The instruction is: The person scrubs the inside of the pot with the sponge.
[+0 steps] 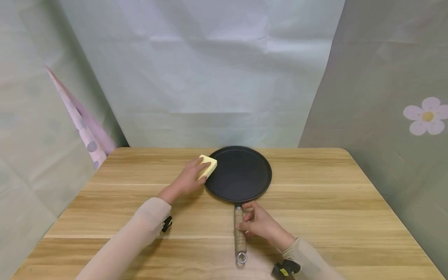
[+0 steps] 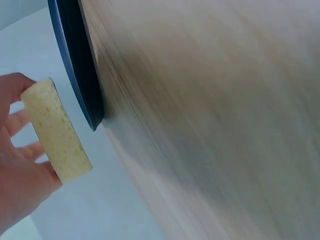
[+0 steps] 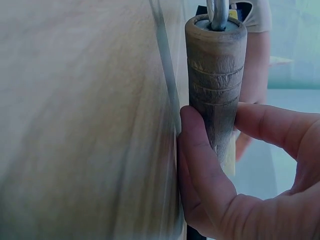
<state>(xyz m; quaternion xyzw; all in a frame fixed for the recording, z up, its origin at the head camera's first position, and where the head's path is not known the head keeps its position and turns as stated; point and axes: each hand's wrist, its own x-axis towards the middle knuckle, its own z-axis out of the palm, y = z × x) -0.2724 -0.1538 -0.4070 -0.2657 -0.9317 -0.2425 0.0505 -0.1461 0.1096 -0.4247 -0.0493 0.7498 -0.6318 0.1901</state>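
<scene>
A black flat round pan [image 1: 240,173] lies on the wooden table, its handle [image 1: 240,242] pointing toward me. The handle is brown and wood-like, with a metal ring at its end. My left hand [image 1: 187,179] grips a pale yellow sponge [image 1: 212,165] by its sides, at the pan's left rim. In the left wrist view a gap shows between the sponge [image 2: 57,135] and the pan's edge [image 2: 75,60]. My right hand [image 1: 264,224] pinches the handle between thumb and fingers. Up close in the right wrist view, the handle [image 3: 216,75] stands between the thumb and fingertips.
The wooden table [image 1: 325,210] has rounded far corners. Pale cloth [image 1: 224,77] hangs behind it and at both sides, with a flower print [image 1: 427,116] on the right. Dark bands with small devices [image 1: 286,269] sit at both wrists.
</scene>
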